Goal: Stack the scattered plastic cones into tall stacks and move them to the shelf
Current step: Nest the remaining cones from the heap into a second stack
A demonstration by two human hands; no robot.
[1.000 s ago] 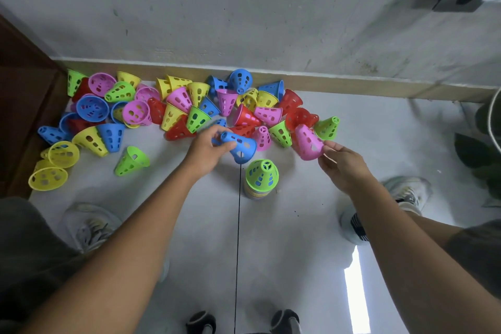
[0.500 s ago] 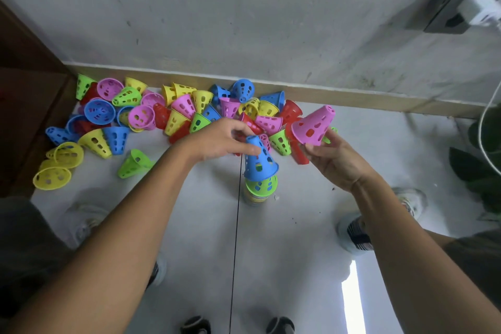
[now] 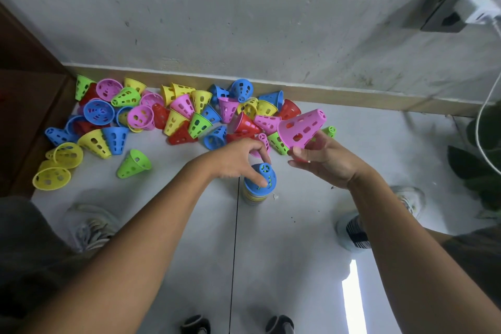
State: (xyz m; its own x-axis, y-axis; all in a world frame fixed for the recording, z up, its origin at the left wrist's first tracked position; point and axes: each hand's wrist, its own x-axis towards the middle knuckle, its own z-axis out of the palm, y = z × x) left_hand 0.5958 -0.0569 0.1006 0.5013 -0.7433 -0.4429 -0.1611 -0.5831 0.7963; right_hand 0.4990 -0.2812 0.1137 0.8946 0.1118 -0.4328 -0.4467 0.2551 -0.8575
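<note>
Hands (image 3: pixel 238 160) seat blue cone (image 3: pixel 262 177), hold pink cone (image 3: pixel 301 127).

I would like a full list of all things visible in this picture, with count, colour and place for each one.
Stack of cones: one, blue cone on top, green showing through its holes, yellowish rims below; on the floor in the middle.
Pink cone: one, held up to the right of the stack.
Loose cones: several dozen, exact count unclear; pink, yellow, green, blue, red; piled along the wall's base.
Green cone: one, lying apart in front of the pile.
Wall socket with white plug: one, top right.
Wooden furniture: brown, left edge.
Plant leaves: dark green, right edge.
Shoes: two, whitish, left and right of the stack.
Left hand: pinches the stack's blue cone.
Right hand: holds the pink cone.
</note>
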